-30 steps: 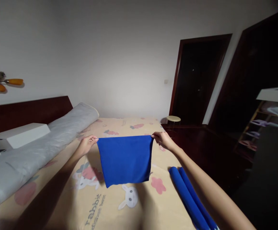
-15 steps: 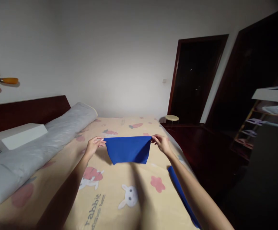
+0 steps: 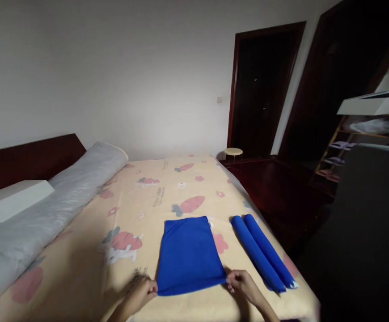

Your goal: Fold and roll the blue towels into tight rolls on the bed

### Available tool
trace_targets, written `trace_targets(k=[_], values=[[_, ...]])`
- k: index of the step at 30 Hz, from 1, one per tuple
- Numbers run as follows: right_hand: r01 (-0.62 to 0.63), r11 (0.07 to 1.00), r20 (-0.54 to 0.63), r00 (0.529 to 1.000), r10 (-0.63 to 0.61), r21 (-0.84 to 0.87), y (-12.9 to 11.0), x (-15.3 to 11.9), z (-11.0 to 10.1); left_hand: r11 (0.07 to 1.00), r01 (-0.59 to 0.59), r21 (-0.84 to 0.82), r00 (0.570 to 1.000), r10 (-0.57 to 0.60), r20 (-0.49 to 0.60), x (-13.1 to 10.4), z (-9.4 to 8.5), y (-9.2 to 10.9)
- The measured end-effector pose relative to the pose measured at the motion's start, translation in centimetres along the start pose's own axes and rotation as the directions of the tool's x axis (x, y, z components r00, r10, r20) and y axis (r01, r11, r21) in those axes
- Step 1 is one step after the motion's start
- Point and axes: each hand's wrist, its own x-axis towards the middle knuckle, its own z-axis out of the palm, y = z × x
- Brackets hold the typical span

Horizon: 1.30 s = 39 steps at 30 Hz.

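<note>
A blue cloth (image 3: pixel 189 255) lies spread on the bed, its near edge toward me. My left hand (image 3: pixel 142 293) pinches its near left corner, fingers closed. At the near right corner, the fingers of my right hand (image 3: pixel 243 285) are closed on the cloth. To the right of my right hand, two rolled blue cloths (image 3: pixel 260 255) lie side by side on the patterned sheet.
The bed (image 3: pixel 154 179) has a long grey roll (image 3: pixel 80 183) along its left side, with a white box (image 3: pixel 16 201) on it. A round stool (image 3: pixel 233 152) stands beyond the bed's far right corner. A shelf (image 3: pixel 335 147) and a dark cabinet (image 3: pixel 369 214) are at right.
The blue cloth, held up in both hands before, now lies flat on the bed. Both hands have come nearer to me and lower. The view has shifted, and both rolled cloths now show.
</note>
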Motion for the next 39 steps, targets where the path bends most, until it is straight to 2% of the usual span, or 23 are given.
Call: trace_targets(k=[3,7,12,16,21,23,25,28,32,34,36,37,39], values=[[-0.067,0.995,-0.002,0.998,0.068,0.069,2.8,-1.2,-0.2,0.983,-0.029,0.183,0.999,0.021,0.043,-0.6,1.6,-0.2],[-0.096,0.995,-0.003,0.995,0.096,0.026,4.1,-2.3,-0.7,0.966,-0.054,0.254,0.996,0.032,0.089,-1.1,2.5,-0.4],[-0.157,0.986,0.011,0.987,0.158,-0.062,5.7,-3.6,-0.9,0.960,-0.013,0.279,0.991,-0.024,0.132,-2.2,3.7,-0.8],[-0.144,0.971,-0.013,0.989,0.144,-0.191,6.4,-4.2,-0.8,0.957,0.040,0.288,0.983,-0.089,0.159,-2.7,4.1,-0.9],[-0.189,0.871,-0.039,0.981,0.192,-0.453,6.6,-4.2,-0.8,0.940,-0.062,0.335,0.977,-0.012,0.214,-2.8,4.2,-0.8],[-0.138,0.847,-0.082,0.990,0.112,-0.513,6.7,-3.7,-0.3,0.933,-0.087,0.349,0.976,0.010,0.218,-2.5,4.4,-0.4],[-0.055,0.827,-0.141,0.990,-0.030,-0.560,6.6,-3.0,1.0,0.927,-0.138,0.350,0.982,0.082,0.170,-1.7,5.0,0.5],[0.015,0.799,-0.175,0.973,-0.150,-0.601,6.1,-1.3,5.1,0.910,-0.193,0.368,0.977,0.211,-0.009,0.8,7.5,2.7],[0.089,0.751,-0.114,0.970,-0.215,-0.654,5.9,0.8,12.5,0.883,-0.189,0.430,0.928,0.304,-0.217,4.8,13.5,5.1],[0.122,0.667,-0.040,0.974,-0.223,-0.735,6.6,1.3,14.9,0.872,-0.157,0.465,0.901,0.319,-0.294,5.9,16.7,5.1],[0.185,0.566,0.046,0.967,-0.252,-0.804,7.6,1.4,15.7,0.861,-0.099,0.500,0.879,0.310,-0.361,6.0,18.7,4.3],[0.217,0.524,0.077,0.958,-0.275,-0.824,8.1,1.3,15.6,0.850,-0.085,0.521,0.871,0.317,-0.374,5.6,19.1,3.7],[0.235,0.469,0.086,0.945,-0.317,-0.851,9.0,0.7,14.4,0.818,-0.104,0.566,0.864,0.356,-0.356,4.3,18.7,2.4]])
